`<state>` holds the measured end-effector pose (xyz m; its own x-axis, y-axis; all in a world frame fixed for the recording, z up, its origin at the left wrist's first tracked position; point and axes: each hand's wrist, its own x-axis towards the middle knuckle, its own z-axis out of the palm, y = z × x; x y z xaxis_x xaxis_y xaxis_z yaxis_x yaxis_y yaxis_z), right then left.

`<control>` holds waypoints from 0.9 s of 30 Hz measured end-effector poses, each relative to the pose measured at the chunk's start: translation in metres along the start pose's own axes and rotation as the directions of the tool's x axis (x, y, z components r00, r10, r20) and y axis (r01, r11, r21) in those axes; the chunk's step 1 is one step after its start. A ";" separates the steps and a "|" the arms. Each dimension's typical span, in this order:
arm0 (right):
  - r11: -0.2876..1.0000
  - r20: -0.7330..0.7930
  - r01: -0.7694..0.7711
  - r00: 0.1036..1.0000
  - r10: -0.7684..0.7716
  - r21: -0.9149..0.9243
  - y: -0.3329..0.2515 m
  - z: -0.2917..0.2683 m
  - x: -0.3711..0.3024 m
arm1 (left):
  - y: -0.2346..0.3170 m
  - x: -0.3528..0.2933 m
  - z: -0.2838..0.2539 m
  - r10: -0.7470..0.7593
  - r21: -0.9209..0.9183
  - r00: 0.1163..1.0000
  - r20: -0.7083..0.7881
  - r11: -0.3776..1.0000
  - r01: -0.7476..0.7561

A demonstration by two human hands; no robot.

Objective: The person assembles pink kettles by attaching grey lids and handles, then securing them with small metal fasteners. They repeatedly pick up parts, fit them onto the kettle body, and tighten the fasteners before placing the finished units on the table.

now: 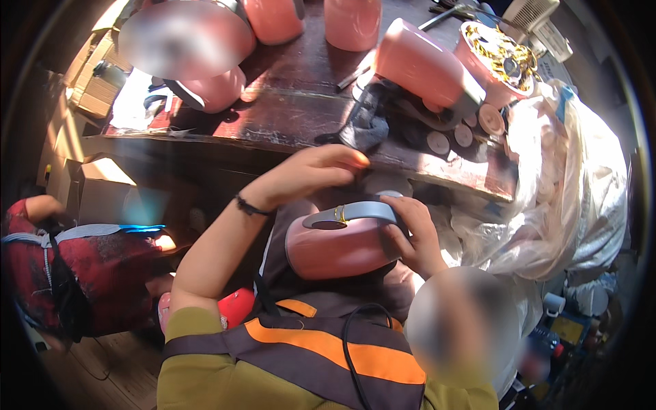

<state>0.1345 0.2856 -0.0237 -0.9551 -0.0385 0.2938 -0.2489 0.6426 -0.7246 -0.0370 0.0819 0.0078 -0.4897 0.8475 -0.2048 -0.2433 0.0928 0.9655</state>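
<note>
The right hand (417, 236) grips the right end of a pink kettle body (335, 256), at the grey handle (369, 209); the kettle body lies sideways over the lap, left of that hand. Beyond it, the left hand (320, 169) hovers loosely open, forearm slanting rightward, near a dark cloth (369, 121) on the worktop (287, 116).

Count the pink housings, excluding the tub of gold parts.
6 housings: one in the right hand; on the table, one tilted at right, two at far edge, two at left (one partly blurred). Others may be hidden.
</note>
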 end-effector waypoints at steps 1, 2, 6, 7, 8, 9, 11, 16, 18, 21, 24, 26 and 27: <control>0.999 -0.009 -0.027 1.000 0.027 0.032 -0.003 0.000 -0.001 | -0.022 -0.013 -0.019 -0.056 0.174 0.998 0.018 0.983 0.052; 0.999 -0.010 -0.030 0.999 0.031 0.031 -0.005 -0.001 -0.003 | -0.039 -0.022 -0.033 -0.110 0.347 0.993 0.030 0.933 0.093; 1.000 -0.003 -0.025 1.000 0.025 0.015 -0.009 -0.001 -0.004 | -0.028 -0.051 -0.010 -0.104 0.272 0.976 0.193 0.961 0.049; 1.000 0.010 -0.017 1.000 0.017 0.005 -0.012 -0.002 -0.002 | -0.021 -0.051 -0.004 -0.082 0.357 0.974 0.210 0.934 0.002; 0.999 0.017 0.005 1.000 -0.004 -0.037 -0.014 -0.001 -0.002 | -0.013 -0.049 0.004 -0.061 0.437 0.972 0.229 0.898 -0.047; 0.996 0.026 0.031 0.999 -0.029 -0.078 -0.019 0.000 0.000 | -0.009 -0.046 0.012 -0.038 0.514 0.969 0.245 0.852 -0.097; 0.974 0.001 0.140 0.990 -0.142 -0.179 -0.029 0.006 0.006 | -0.025 -0.037 0.026 0.066 0.554 0.986 0.154 0.821 -0.141; 0.886 0.054 0.324 0.944 -0.325 -0.332 -0.035 0.011 0.016 | -0.031 -0.028 0.046 0.053 0.565 0.999 -0.010 0.824 -0.038; 0.894 0.010 0.380 0.921 -0.389 -0.239 -0.024 0.008 0.016 | -0.033 -0.028 0.046 0.038 0.584 0.999 -0.034 0.812 -0.011; 0.910 -0.203 -0.030 0.971 0.124 0.414 -0.006 -0.012 -0.003 | -0.033 -0.034 0.040 0.016 0.575 0.996 -0.087 0.817 0.037; 0.365 -0.164 -0.124 0.730 0.663 0.923 0.010 -0.040 -0.018 | -0.034 -0.045 0.026 0.067 0.471 0.989 -0.133 0.882 0.003; 0.536 -0.128 -0.330 0.752 0.647 0.777 0.036 -0.030 -0.053 | -0.038 -0.048 0.025 0.093 0.433 0.979 -0.180 0.901 -0.005; 0.523 0.047 -0.468 0.776 0.629 0.712 0.045 -0.030 -0.064 | -0.038 -0.049 0.026 0.063 0.447 0.981 -0.182 0.894 0.025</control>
<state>0.1891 0.3402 -0.0561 -0.9050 0.3383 -0.2578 0.2026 -0.1902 -0.9606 0.0180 0.0503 -0.0151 -0.6480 0.7426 -0.1693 0.1442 0.3379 0.9301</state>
